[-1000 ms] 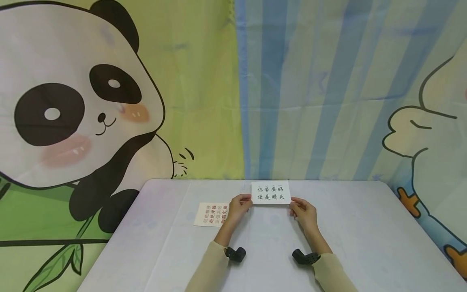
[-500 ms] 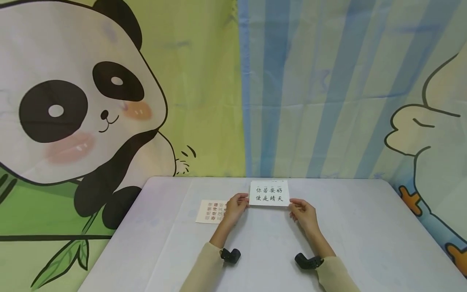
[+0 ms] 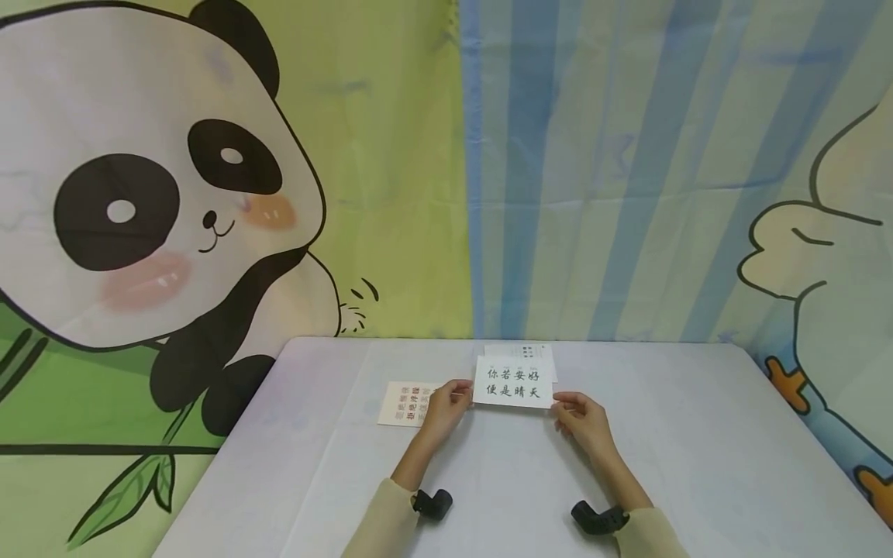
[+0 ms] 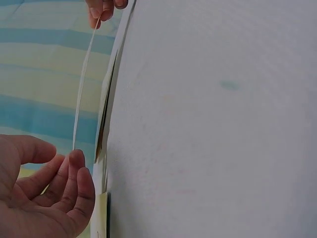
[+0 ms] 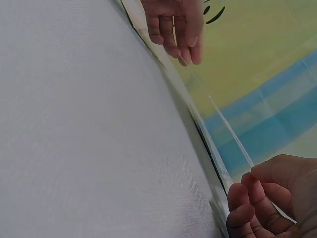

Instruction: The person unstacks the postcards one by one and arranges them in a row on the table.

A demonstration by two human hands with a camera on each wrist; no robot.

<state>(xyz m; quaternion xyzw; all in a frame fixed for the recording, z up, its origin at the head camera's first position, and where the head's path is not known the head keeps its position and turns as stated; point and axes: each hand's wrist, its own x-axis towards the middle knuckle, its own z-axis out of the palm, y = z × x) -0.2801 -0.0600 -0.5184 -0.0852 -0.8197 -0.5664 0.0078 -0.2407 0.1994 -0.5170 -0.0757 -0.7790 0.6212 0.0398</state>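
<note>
Above the far part of a white table (image 3: 502, 480), holding a white card with black characters (image 3: 513, 381) clear of the surface, left edge pinched in the left hand (image 3: 445, 411), right edge pinched between thumb and fingertips of the right hand (image 3: 586, 425). In the head view, partly covering a second white card (image 3: 519, 351) lying behind, and, with the left hand, part of a cream card with red characters (image 3: 401, 403). Wearing beige sleeves (image 3: 380, 523), facing a blue-striped cloth (image 3: 586, 155).
</note>
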